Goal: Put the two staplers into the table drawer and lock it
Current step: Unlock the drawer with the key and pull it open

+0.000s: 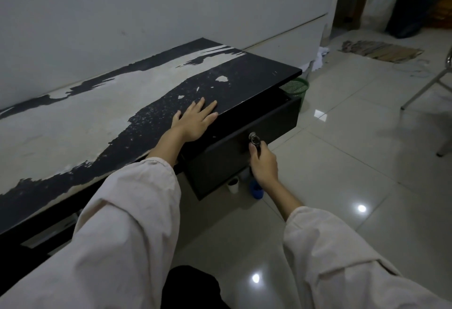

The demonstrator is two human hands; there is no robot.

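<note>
The black drawer (220,162) hangs under the right end of the worn black table (256,71). Its front stands out a little from the table edge, with a narrow gap showing at its top right corner. A silver lock (252,135) with a key ring sits in the drawer front. My right hand (263,164) is closed around the dark key just below the lock. My left hand (195,119) lies flat on the table top above the drawer, fingers spread. No stapler is visible; the inside of the drawer is hidden.
A green mesh bin (297,88) stands on the floor behind the drawer. A white cup (232,184) and a blue object (256,190) sit on the floor under it. Metal chair legs (430,83) are at the right, and a doormat (381,50) lies by the doorway.
</note>
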